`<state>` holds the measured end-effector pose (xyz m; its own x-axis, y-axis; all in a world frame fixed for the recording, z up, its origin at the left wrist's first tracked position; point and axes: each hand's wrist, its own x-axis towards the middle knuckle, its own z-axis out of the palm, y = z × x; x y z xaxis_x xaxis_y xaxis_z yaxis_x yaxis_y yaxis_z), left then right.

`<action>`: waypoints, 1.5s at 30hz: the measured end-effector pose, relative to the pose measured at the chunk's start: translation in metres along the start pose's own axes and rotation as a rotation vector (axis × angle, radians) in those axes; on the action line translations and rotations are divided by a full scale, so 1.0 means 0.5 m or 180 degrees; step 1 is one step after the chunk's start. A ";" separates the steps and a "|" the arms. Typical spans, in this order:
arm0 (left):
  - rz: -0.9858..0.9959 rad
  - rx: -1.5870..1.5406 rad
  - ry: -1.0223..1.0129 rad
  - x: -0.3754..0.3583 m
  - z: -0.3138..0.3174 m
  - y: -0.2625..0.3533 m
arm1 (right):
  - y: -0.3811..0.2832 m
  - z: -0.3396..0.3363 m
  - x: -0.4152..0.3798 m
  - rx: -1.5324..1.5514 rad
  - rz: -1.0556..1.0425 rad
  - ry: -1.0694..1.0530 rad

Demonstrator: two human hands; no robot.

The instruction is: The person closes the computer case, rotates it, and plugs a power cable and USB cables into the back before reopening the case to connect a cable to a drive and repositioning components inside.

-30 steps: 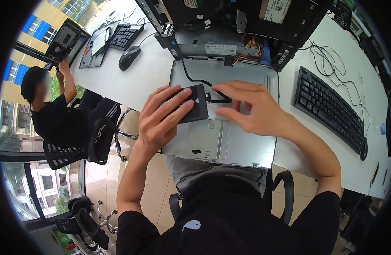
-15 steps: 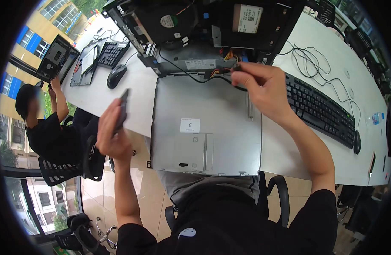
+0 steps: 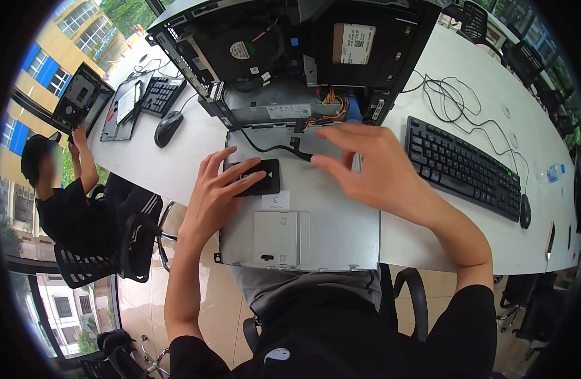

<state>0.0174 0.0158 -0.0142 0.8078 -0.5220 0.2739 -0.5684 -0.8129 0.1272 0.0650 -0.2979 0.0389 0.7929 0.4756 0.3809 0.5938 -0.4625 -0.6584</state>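
Note:
A black flat drive, likely a 2.5-inch SSD (image 3: pixel 269 179), lies on the grey metal panel (image 3: pixel 344 237) in front of me. My left hand (image 3: pixel 214 189) rests over its left part, fingers spread and touching its top. Beside the cable's end, my right hand (image 3: pixel 373 164) hovers over the panel with thumb and fingers apart. That black cable (image 3: pixel 265 149) runs from the computer case (image 3: pixel 221 104) across the panel, and its tip ends at my right thumb. Close by, a small black connector (image 3: pixel 295 141) hangs from orange wires at the case.
A black keyboard (image 3: pixel 464 167) and mouse (image 3: pixel 525 211) lie to the right, below tangled cables (image 3: pixel 452 95). At the left are another mouse (image 3: pixel 169 129) and keyboard (image 3: pixel 163 96). A seated person (image 3: pixel 69 202) works at an open case (image 3: pixel 82 98). A bottle (image 3: pixel 551 173) lies far right.
My left hand has brought the black drive from the left down onto the panel, and its fingers have spread. My right hand has opened and let the connector go. The view has shifted slightly.

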 end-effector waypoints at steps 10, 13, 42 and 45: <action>-0.0627 -0.1325 0.0733 0.067 -0.124 0.062 | 0.036 -0.137 0.061 0.0497 -0.0375 0.2864; -0.0693 -0.2019 0.1458 0.138 -0.124 0.107 | 0.059 -0.145 0.069 0.0641 -0.0138 0.2953; -0.0966 -0.0963 0.2626 0.392 -0.057 0.118 | 0.086 -0.130 0.066 0.0786 0.0085 0.2501; -0.1040 -0.0992 0.2595 0.393 -0.056 0.116 | 0.090 -0.125 0.065 0.0911 0.0073 0.2501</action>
<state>0.1388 -0.1269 0.0738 0.6430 0.1591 0.7491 -0.4440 -0.7196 0.5339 0.1261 -0.3499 0.0623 0.7321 -0.2407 0.6372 0.6026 -0.2073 -0.7706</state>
